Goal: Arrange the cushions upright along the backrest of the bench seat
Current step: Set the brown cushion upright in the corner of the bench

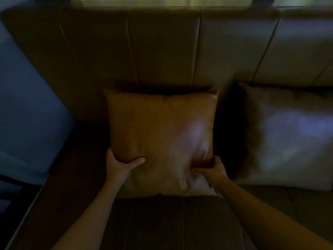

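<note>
A tan leather cushion [162, 138] stands in the middle of the bench seat [180, 222], its top edge close to the panelled backrest [162, 51]. My left hand [120, 166] grips its lower left edge, thumb across the front. My right hand [212, 170] pinches its lower right corner, bunching the leather there. A second, paler cushion [288, 138] leans against the backrest to the right, a dark gap between the two. The scene is dim and slightly blurred.
A blue-grey wall or panel [27, 105] closes off the left end of the bench. A lit window strip [162, 0] runs above the backrest. The seat's front edge runs down the left side.
</note>
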Available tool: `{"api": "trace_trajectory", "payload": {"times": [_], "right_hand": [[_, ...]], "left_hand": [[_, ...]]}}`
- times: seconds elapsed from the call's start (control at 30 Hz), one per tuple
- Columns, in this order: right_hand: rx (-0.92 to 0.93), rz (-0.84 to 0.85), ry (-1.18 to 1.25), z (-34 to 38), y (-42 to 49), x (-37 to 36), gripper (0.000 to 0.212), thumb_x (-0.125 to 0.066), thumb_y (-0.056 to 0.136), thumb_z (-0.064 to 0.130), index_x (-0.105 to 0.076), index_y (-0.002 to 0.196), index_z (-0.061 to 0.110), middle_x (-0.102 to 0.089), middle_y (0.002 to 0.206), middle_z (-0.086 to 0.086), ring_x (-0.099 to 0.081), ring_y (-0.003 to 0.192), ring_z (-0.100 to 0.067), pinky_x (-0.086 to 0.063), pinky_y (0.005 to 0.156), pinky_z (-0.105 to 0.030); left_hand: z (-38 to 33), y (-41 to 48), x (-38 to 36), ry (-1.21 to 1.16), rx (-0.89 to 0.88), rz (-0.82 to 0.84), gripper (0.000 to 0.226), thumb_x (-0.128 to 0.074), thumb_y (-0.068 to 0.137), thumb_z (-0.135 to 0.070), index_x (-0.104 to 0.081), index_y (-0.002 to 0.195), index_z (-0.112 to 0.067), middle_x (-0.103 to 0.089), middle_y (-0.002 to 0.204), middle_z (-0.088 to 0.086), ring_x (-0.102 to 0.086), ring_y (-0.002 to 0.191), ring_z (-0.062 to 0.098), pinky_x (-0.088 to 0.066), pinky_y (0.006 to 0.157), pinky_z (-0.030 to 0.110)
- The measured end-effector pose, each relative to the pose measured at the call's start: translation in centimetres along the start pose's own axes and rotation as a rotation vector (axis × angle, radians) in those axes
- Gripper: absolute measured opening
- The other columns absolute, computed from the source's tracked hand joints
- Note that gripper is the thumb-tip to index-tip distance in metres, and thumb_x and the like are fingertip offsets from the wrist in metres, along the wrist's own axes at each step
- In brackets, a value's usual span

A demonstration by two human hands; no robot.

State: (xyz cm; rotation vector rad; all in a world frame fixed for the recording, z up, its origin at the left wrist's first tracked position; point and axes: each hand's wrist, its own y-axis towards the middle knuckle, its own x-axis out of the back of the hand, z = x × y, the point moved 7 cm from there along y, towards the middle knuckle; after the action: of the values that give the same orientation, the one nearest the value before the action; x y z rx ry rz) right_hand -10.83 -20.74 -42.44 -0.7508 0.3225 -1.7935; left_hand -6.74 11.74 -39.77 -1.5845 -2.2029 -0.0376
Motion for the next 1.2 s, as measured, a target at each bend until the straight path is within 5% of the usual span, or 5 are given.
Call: {"api": "trace_trajectory", "payload": {"times": [0.2, 0.37, 0.6, 0.9, 1.2], "right_hand": [[0.026, -0.040, -0.030, 1.0, 3.5, 1.3, 0.075, -0.082, 0.072, 0.015, -0.040, 0.134, 0.017, -0.051, 0.110, -0.004, -0.055, 0.112, -0.033, -0.053, 0.091, -0.045], [-0.131, 0.098, -0.059, -0.9, 4.6, 0.2, 0.091, -0.078, 0.077, 0.023, -0.021, 0.148, 0.027, -0.042, 0.144, -0.011, -0.048, 0.122, -0.042, -0.054, 0.059, -0.044], [-0.123, 0.093, 0.141, 1.8, 5.6, 0.7, 0.125, -0.088, 0.065, 0.021, -0.001, 0.152, 0.044, -0.019, 0.160, -0.005, -0.026, 0.140, -0.048, -0.044, 0.088, -0.073], [0.065, -0.002, 0.196, 1.3, 5.6, -0.3, 0.111, -0.092, 0.054, 0.027, -0.029, 0.144, 0.042, -0.045, 0.145, 0.000, -0.040, 0.135, -0.035, -0.053, 0.085, -0.062], [0.021, 0.015, 0.007, 2.2, 5.9, -0.2, 0.108, -0.081, 0.074, 0.030, -0.007, 0.152, 0.041, -0.039, 0.150, -0.006, -0.054, 0.117, -0.040, -0.055, 0.060, -0.042]], "left_hand": [[0.1, 3.7, -4.1, 0.042, 0.087, 0.133, 0.135, -0.089, 0.049, -0.052, -0.007, 0.154, -0.034, -0.021, 0.160, 0.001, -0.022, 0.145, 0.032, -0.026, 0.113, 0.056], [2.3, 4.8, -5.6, 0.062, 0.152, 0.216, 0.114, -0.082, 0.065, -0.049, -0.008, 0.152, -0.043, -0.012, 0.163, -0.001, -0.016, 0.148, 0.032, -0.023, 0.113, 0.060], [-1.3, 6.7, -6.1, -0.048, 0.236, 0.250, 0.134, -0.088, 0.052, -0.043, 0.002, 0.153, -0.043, -0.012, 0.163, -0.001, -0.017, 0.147, 0.036, -0.023, 0.106, 0.072], [-2.6, 5.1, -6.0, -0.050, 0.105, 0.267, 0.135, -0.083, 0.037, -0.058, -0.014, 0.152, -0.043, -0.026, 0.158, -0.003, -0.028, 0.143, 0.031, -0.029, 0.106, 0.066], [-1.9, 7.8, -6.7, 0.029, 0.115, 0.211, 0.110, -0.074, 0.069, -0.058, -0.003, 0.153, -0.045, -0.016, 0.161, -0.001, -0.022, 0.145, 0.033, -0.027, 0.108, 0.064]]}}
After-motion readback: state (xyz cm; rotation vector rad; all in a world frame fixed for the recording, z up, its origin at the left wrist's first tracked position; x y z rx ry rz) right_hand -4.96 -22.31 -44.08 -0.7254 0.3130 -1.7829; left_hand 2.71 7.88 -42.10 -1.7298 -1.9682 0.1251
